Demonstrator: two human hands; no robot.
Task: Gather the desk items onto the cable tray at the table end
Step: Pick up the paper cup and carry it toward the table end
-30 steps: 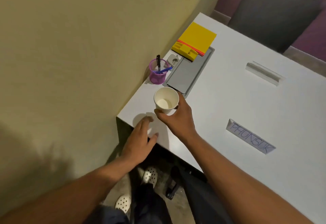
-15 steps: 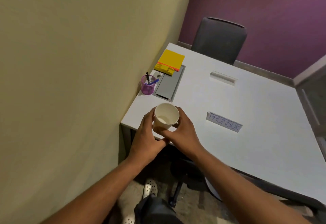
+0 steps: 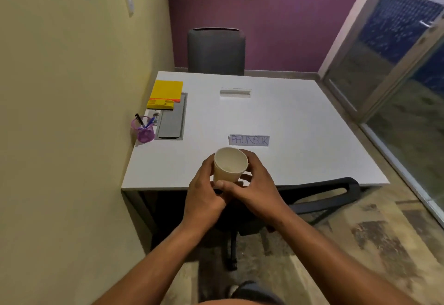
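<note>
The biggest risk sits with the white tabletop (image 3: 276,136) itself: the paper cup (image 3: 229,164) is held up in the air over its near edge, well apart from the grey cable tray (image 3: 171,122) recessed along the wall side, so a slip on the way across would likely drop the cup onto the floor or the black chair (image 3: 319,196) tucked below, not onto the surface. The tray is already crowded at its far end by the yellow notepad (image 3: 167,90) and the yellow block (image 3: 160,104) lying across its upper part, which leaves only the bare grey lid toward the near end as a landing spot; setting the cup on the stack instead would probably leave it tilted. Both hands form the grip: the left hand (image 3: 204,189) curls round the cup's left wall and the right hand (image 3: 254,184) wraps its right side and base, thumbs meeting in front, so a squeeze could crush the thin wall. The cup looks empty or nearly so, though I cannot tell for sure. Just beside the tray's near corner stands the purple pen holder (image 3: 144,130) with 2 pens leaning out, and a careless sweep past could tip it. The name card (image 3: 249,140) and the clear card stand (image 3: 235,92) lie off the likely path, as does the grey chair (image 3: 216,51) at the far end.
</note>
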